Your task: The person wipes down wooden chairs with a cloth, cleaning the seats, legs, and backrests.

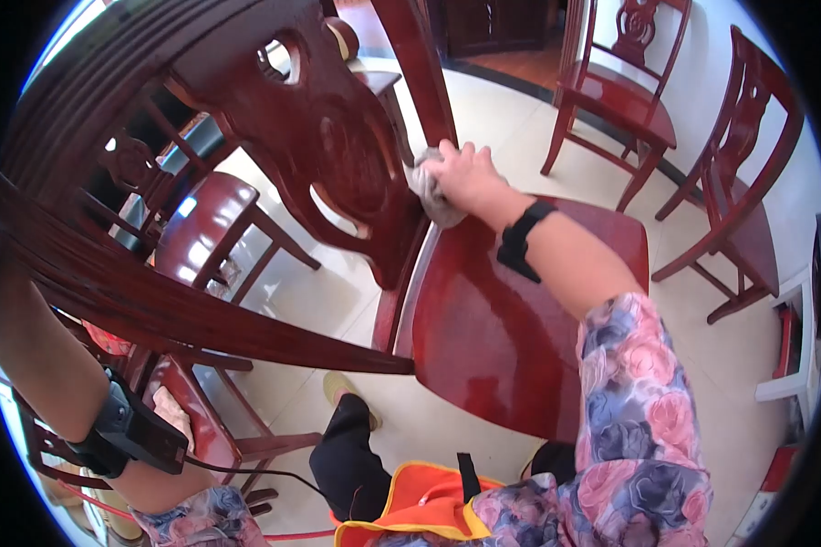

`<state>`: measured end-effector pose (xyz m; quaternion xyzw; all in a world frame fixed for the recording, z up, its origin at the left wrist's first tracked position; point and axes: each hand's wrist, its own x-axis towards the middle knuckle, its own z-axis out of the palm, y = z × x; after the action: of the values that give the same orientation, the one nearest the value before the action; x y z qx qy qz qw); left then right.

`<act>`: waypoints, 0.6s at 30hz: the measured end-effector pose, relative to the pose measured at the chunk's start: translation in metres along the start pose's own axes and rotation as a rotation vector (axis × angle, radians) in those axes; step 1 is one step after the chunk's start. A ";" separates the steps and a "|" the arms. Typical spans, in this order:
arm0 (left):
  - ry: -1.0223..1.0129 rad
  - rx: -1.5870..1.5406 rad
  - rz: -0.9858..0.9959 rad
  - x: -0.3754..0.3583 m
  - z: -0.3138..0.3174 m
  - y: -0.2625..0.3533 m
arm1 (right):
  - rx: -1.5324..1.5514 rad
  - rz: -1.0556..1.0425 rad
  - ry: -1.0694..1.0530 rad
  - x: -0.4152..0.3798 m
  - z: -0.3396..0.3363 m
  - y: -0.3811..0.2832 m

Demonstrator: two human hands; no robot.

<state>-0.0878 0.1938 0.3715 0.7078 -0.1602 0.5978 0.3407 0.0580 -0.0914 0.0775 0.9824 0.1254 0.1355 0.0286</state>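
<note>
A dark red wooden chair (502,319) with a carved backrest stands tilted across the view, close in front of me. My right hand (470,178) is closed around a grey cloth (435,191), pressed where the seat's rear corner meets the back post. On the far left, my left forearm reaches up to the chair's top rail; the hand itself is lost in shadow at the frame's edge, so its fingers cannot be made out. Black straps circle both wrists, and the left one carries a small black box (146,433) with a cable.
Two similar chairs stand at the right, one by the wall (739,182) and one behind it (625,100). Another chair (205,223) is beyond the backrest. At lower left, a pinkish cloth (171,410) lies on a red seat. A white stand (798,365) is at the right edge.
</note>
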 end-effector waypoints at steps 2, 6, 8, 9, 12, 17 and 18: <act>-0.068 -0.140 0.116 0.004 0.000 -0.002 | 0.029 0.121 -0.055 0.000 0.007 -0.004; -0.053 -0.155 0.058 0.002 -0.005 -0.004 | 0.364 0.378 -0.103 -0.030 0.010 -0.013; -0.058 -0.172 0.043 0.002 -0.006 -0.005 | 0.540 0.421 -0.444 -0.046 0.009 0.003; -0.059 -0.179 0.030 0.002 -0.008 -0.007 | 0.535 0.420 -0.453 -0.054 0.014 0.011; -0.048 -0.193 0.000 0.001 -0.011 -0.009 | 0.445 0.447 -0.168 -0.050 0.019 0.030; -0.046 -0.228 -0.027 0.002 -0.012 -0.012 | -0.043 0.336 -0.015 -0.031 0.076 -0.025; -0.047 -0.233 -0.035 0.003 -0.012 -0.012 | -0.134 0.325 0.002 -0.029 0.095 -0.032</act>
<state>-0.0881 0.2113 0.3718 0.6799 -0.2244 0.5522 0.4270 0.0497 -0.0699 -0.0245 0.9855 -0.0444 0.1473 0.0717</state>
